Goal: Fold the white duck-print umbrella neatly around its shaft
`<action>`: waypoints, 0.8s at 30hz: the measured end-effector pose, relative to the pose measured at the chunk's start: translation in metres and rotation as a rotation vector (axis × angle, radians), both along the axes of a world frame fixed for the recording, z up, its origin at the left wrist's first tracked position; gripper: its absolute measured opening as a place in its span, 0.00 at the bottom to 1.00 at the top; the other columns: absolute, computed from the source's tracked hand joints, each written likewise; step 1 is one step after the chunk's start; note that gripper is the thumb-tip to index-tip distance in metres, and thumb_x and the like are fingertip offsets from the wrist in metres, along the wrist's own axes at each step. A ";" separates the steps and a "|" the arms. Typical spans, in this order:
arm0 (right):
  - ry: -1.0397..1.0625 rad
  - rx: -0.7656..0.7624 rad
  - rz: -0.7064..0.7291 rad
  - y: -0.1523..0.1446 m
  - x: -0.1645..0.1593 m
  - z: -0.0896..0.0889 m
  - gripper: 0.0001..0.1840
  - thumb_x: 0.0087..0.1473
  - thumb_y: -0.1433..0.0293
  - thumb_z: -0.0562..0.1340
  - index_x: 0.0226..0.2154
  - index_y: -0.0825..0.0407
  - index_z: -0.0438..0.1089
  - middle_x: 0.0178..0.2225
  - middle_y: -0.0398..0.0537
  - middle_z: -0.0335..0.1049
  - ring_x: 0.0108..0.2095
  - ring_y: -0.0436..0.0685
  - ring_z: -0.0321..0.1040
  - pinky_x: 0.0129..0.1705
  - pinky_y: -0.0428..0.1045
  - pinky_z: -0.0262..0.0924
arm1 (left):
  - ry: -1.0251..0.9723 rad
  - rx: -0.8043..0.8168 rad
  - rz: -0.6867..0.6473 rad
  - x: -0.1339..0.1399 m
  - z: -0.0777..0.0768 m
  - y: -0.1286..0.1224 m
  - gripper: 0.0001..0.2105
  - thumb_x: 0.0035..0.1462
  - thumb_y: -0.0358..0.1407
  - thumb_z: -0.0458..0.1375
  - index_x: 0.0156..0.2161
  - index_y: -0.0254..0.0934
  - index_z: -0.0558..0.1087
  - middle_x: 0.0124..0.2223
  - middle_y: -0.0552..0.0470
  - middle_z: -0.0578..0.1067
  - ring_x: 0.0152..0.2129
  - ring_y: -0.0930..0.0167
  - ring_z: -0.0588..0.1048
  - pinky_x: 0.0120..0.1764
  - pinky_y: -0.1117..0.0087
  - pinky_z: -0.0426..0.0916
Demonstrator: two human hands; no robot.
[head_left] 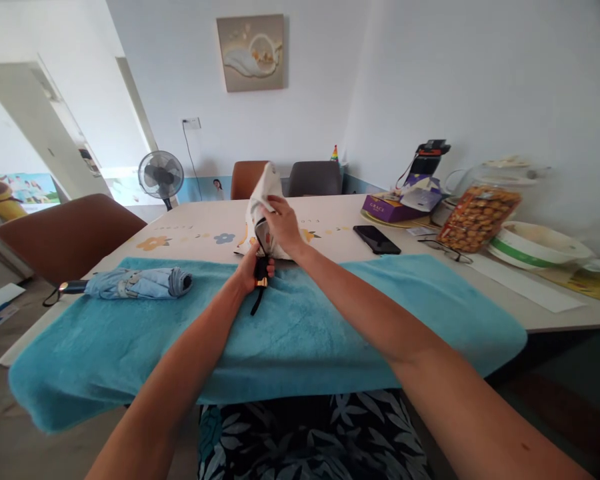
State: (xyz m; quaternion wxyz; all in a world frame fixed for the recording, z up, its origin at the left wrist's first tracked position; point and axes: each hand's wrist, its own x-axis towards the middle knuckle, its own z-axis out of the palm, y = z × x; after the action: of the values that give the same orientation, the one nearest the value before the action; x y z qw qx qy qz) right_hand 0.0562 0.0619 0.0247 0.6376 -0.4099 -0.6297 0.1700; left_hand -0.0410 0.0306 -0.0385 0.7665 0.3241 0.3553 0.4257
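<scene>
A white patterned folding umbrella (253, 217) is held above the blue towel (300, 313), its canopy loose and bunched. My left hand (250, 268) is closed round its black handle, from which a dark wrist strap hangs. With the fingers of my right hand (283, 227) I pinch a fold of the white canopy, a little above and right of the handle. To the left on the towel lies a second folding umbrella (137, 283), light blue, rolled up, with a dark handle pointing left.
On the table's right are a black phone (377, 239), glasses (446, 251), a purple box (387, 207), a jar of nuts (480, 217) and a white-green bowl (540, 245). Chairs (70, 233) stand around the table. A fan (161, 175) is behind at left.
</scene>
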 end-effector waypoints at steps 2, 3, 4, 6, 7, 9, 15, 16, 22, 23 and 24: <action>-0.207 0.013 0.010 0.003 -0.012 0.000 0.09 0.54 0.71 0.58 0.28 0.53 0.74 0.50 0.49 0.68 0.53 0.56 0.62 0.57 0.49 0.51 | 0.013 0.032 -0.026 0.000 0.001 -0.001 0.18 0.61 0.47 0.44 0.29 0.34 0.64 0.20 0.51 0.65 0.12 0.75 0.63 0.14 0.74 0.61; -0.299 0.007 0.005 0.004 -0.017 -0.001 0.11 0.56 0.71 0.57 0.29 0.53 0.75 0.53 0.49 0.67 0.56 0.57 0.60 0.58 0.51 0.49 | 0.015 0.045 -0.038 0.000 0.001 -0.002 0.19 0.61 0.46 0.44 0.28 0.34 0.65 0.20 0.51 0.65 0.12 0.74 0.64 0.14 0.74 0.61; -0.381 0.001 -0.008 0.005 -0.021 -0.003 0.12 0.58 0.71 0.56 0.31 0.53 0.75 0.55 0.49 0.65 0.58 0.58 0.57 0.60 0.53 0.46 | 0.013 0.058 -0.050 0.000 0.001 -0.002 0.19 0.60 0.46 0.44 0.28 0.34 0.65 0.21 0.50 0.66 0.12 0.74 0.64 0.14 0.73 0.61; -0.514 -0.007 -0.052 0.007 -0.027 -0.006 0.14 0.60 0.71 0.54 0.34 0.52 0.76 0.57 0.50 0.62 0.61 0.60 0.51 0.62 0.59 0.39 | 0.002 0.087 -0.072 -0.001 0.001 -0.002 0.17 0.59 0.43 0.44 0.27 0.33 0.66 0.21 0.49 0.65 0.13 0.73 0.65 0.14 0.72 0.62; -0.566 -0.011 -0.076 0.008 -0.029 -0.007 0.14 0.61 0.70 0.54 0.36 0.52 0.76 0.58 0.50 0.61 0.62 0.61 0.49 0.62 0.62 0.37 | -0.003 0.106 -0.081 -0.001 0.001 -0.002 0.16 0.58 0.42 0.45 0.27 0.33 0.66 0.21 0.49 0.65 0.13 0.72 0.65 0.14 0.72 0.62; -0.648 -0.022 -0.113 0.009 -0.032 -0.008 0.15 0.62 0.70 0.53 0.36 0.52 0.75 0.58 0.52 0.60 0.62 0.63 0.48 0.61 0.66 0.32 | -0.007 0.137 -0.085 -0.002 0.001 -0.002 0.12 0.55 0.38 0.47 0.27 0.33 0.66 0.21 0.49 0.65 0.13 0.72 0.65 0.15 0.72 0.62; -0.814 -0.127 -0.083 0.013 -0.036 -0.003 0.19 0.62 0.70 0.51 0.28 0.53 0.75 0.43 0.52 0.74 0.54 0.65 0.59 0.60 0.70 0.25 | 0.055 0.138 -0.033 -0.002 -0.003 -0.003 0.05 0.50 0.31 0.53 0.25 0.33 0.66 0.21 0.50 0.66 0.14 0.75 0.65 0.16 0.74 0.62; -0.832 -0.143 -0.083 0.013 -0.036 -0.003 0.19 0.62 0.70 0.52 0.26 0.54 0.75 0.41 0.54 0.74 0.53 0.66 0.60 0.60 0.70 0.25 | 0.068 0.146 -0.026 -0.002 -0.003 -0.003 0.06 0.51 0.31 0.53 0.25 0.33 0.66 0.21 0.50 0.66 0.14 0.75 0.65 0.16 0.74 0.61; -0.759 -0.117 0.070 0.003 -0.036 -0.004 0.14 0.59 0.66 0.56 0.34 0.54 0.76 0.43 0.53 0.75 0.51 0.63 0.65 0.62 0.64 0.34 | 0.204 0.282 0.063 0.004 -0.009 -0.004 0.06 0.50 0.27 0.57 0.25 0.34 0.65 0.19 0.53 0.65 0.12 0.77 0.63 0.15 0.76 0.58; -0.679 -0.079 0.073 0.000 -0.034 -0.004 0.13 0.59 0.68 0.55 0.38 0.53 0.75 0.46 0.52 0.73 0.52 0.61 0.64 0.62 0.61 0.36 | 0.218 0.289 0.068 0.004 -0.010 -0.004 0.07 0.50 0.27 0.57 0.25 0.34 0.64 0.19 0.54 0.65 0.12 0.78 0.63 0.15 0.76 0.58; -0.584 -0.032 0.052 -0.003 -0.029 -0.004 0.13 0.59 0.69 0.54 0.41 0.53 0.73 0.50 0.51 0.70 0.54 0.59 0.62 0.62 0.58 0.39 | 0.218 0.286 0.067 0.004 -0.010 -0.004 0.08 0.50 0.28 0.58 0.24 0.34 0.64 0.19 0.54 0.64 0.12 0.78 0.62 0.14 0.77 0.57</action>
State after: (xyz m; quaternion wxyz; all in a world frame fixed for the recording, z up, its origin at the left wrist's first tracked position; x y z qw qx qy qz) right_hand 0.0271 0.0588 0.0211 0.4183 -0.4354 -0.7940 0.0711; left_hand -0.0365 0.0265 -0.0485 0.6549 0.4620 0.3828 0.4596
